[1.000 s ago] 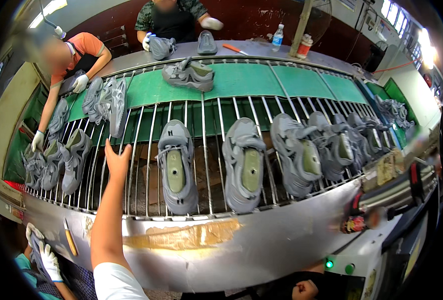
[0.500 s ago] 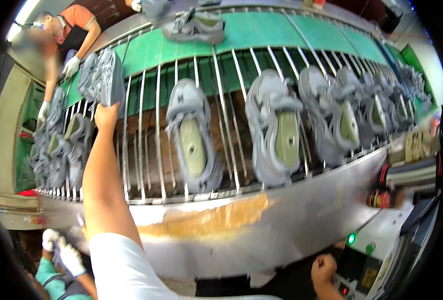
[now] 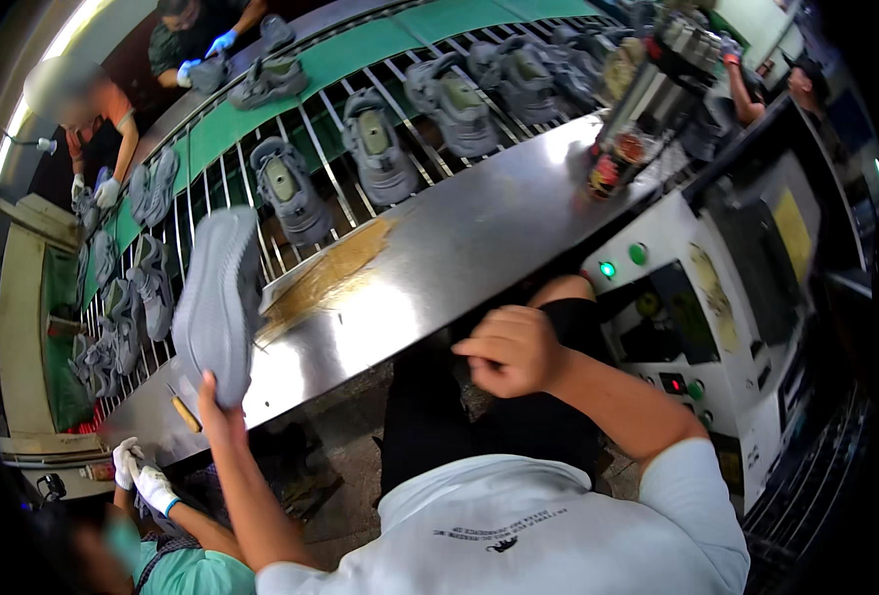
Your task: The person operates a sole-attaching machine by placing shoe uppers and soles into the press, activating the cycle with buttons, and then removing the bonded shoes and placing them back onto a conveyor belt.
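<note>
Left hand (image 3: pixel 219 409) gripping grey shoe (image 3: pixel 217 302) by one end, sole up above steel ledge (image 3: pixel 459 248); right hand (image 3: pixel 511 349) loosely curled, empty, over lap.

Single head-worn fisheye view, looking steeply down over the wearer's torso; steel counter (image 3: pixel 479 248) near, wire rack conveyor (image 3: pixel 310 149) beyond to far left, control panel (image 3: pixel 697 327) right; edges bend.

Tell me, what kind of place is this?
Most likely a shoe factory line. Grey shoes ride a barred conveyor, gloved co-workers stand alongside, and the person's left hand lifts a grey shoe beside a control panel.
</note>
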Available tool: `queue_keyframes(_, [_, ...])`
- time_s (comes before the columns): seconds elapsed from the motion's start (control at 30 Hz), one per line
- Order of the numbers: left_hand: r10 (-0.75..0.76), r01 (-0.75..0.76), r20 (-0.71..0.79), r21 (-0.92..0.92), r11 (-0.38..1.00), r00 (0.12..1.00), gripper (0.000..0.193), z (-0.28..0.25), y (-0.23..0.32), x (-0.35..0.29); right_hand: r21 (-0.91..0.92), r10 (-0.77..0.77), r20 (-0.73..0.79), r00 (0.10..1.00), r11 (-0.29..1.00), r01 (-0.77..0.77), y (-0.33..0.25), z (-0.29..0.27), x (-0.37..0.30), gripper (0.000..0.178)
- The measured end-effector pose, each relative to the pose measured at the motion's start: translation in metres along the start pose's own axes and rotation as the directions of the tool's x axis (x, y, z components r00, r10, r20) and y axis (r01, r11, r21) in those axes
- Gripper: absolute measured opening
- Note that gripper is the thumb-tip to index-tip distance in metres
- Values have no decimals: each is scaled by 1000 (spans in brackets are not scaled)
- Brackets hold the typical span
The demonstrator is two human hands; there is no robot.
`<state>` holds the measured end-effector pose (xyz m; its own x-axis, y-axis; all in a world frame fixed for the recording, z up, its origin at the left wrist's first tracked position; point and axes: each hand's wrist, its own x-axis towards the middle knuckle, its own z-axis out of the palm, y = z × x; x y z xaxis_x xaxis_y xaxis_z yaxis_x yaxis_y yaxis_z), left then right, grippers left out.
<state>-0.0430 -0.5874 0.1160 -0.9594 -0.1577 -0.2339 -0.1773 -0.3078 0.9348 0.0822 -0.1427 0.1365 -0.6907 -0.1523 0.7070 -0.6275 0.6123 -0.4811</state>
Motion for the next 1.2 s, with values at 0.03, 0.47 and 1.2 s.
queue_keyframes(0.03, [-59,58,-14,-35,998,998,70,10,-7,-41,11,-20,118,993,1000,19,-11,-2,11,29])
queue_keyframes(0.47, [-474,267,722,392,880,503,67,161,-49,-231,-143,192,836,514,981,-133,-101,-136,-14,104])
queue_keyframes(1.2, [-421,82,744,447,891,519,25,363,-188,-200,111,374,-926,48,391,-914,-259,-366,-302,95])
